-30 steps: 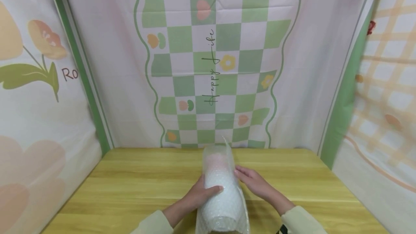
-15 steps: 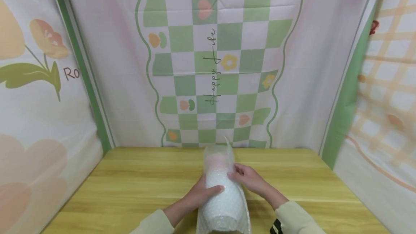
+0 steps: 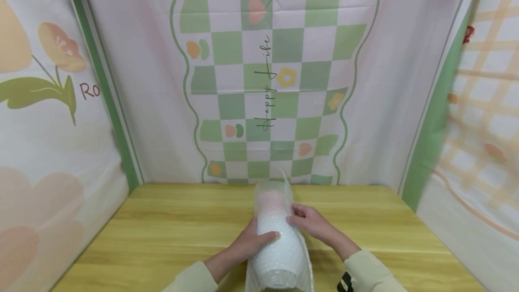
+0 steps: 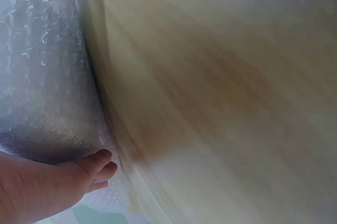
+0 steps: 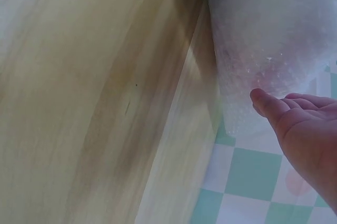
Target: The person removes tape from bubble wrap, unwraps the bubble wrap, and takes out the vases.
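Observation:
A rounded object in bubble wrap [image 3: 279, 253] lies on the wooden table at the front middle, its narrower end pointing away from me. Through the layers it looks white with a pinkish far part; its kind is hidden. My left hand [image 3: 247, 242] grips its left side, thumb laid across the top. At the right side, my right hand [image 3: 314, 224] pinches the wrap's loose edge between thumb and curled fingers. The left wrist view shows that hand [image 4: 58, 182] against the bubbled plastic [image 4: 42, 66]. In the right wrist view the thumb of my right hand [image 5: 310, 134] meets the wrap.
The wooden table [image 3: 182, 220] reaches back to a hanging cloth [image 3: 223, 75] with green and white checks. Patterned cloths, a floral one [image 3: 48, 148] at left and an orange plaid one [image 3: 482, 116] at right, close off the sides. Loose wrap sticks up at the far end.
My right hand has shifted slightly left onto the wrap, its fingers going from straighter to curled with the thumb on top. The left hand and the wrapped object stay in place.

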A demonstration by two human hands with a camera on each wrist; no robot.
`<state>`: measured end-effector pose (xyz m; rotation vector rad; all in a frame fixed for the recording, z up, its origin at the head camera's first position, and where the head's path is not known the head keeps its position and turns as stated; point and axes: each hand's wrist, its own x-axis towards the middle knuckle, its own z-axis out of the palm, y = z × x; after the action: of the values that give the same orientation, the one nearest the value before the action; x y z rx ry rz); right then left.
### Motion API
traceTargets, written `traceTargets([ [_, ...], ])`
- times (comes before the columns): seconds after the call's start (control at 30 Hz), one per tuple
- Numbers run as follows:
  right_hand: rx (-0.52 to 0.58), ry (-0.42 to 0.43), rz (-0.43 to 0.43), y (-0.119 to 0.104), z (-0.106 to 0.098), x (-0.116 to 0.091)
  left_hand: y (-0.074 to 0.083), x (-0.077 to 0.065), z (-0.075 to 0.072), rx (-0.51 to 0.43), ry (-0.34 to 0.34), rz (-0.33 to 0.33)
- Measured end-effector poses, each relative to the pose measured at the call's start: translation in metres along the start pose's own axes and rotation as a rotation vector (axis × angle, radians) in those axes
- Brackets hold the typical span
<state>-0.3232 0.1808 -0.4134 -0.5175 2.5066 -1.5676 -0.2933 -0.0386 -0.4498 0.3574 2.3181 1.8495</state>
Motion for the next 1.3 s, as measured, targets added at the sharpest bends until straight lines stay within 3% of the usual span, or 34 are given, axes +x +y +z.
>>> traceTargets([
  [1.3, -0.04, -0.061, -0.054, 0.0007, -0.0009, -0.0018, 0.0055, -0.0035, 0.0013, 0.03, 0.021, -0.024],
])
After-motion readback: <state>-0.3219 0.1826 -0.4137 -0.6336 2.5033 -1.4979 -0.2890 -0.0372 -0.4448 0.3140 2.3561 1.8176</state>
